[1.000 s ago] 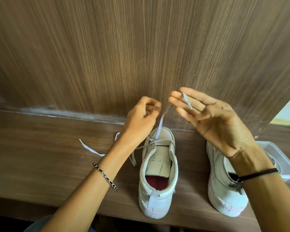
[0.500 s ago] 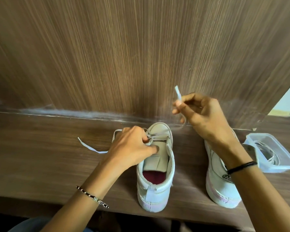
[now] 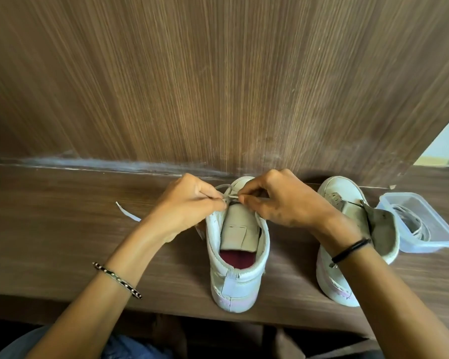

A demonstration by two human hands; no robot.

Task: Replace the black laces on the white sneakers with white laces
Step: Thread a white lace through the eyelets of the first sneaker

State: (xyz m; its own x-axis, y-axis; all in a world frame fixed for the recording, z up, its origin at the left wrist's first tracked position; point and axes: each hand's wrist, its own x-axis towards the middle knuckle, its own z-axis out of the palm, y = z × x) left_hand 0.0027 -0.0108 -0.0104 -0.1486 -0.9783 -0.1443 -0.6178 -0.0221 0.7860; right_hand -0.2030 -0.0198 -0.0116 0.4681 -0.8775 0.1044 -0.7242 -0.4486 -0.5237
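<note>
A brown wooden table runs across the view, backed by an upright wooden panel of the same streaky grain. At the far right sits a clear plastic box, lid off, with a pale coil of laces lying in it. Just beside the box stands the second sneaker, toe to the panel, its grey tongue flopped out to the right; the right wrist, with a black band round it, crosses in front of this shoe and hides its near side. A beaded bracelet circles the left wrist. The sneaker being laced stands in the middle of the table, heel toward the viewer and toe almost at the panel. It is white and scuffed, with a pinkish sole edge, a beige tongue standing up and a dark red lining inside. Both hands meet over its front and cover most of the eyelets. The left hand has its fingers curled and pinches the white lace, which loops over the toe. The right hand pinches the lace between thumb and forefinger, almost touching the left. A loose lace end lies flat on the table, left of the left hand.
</note>
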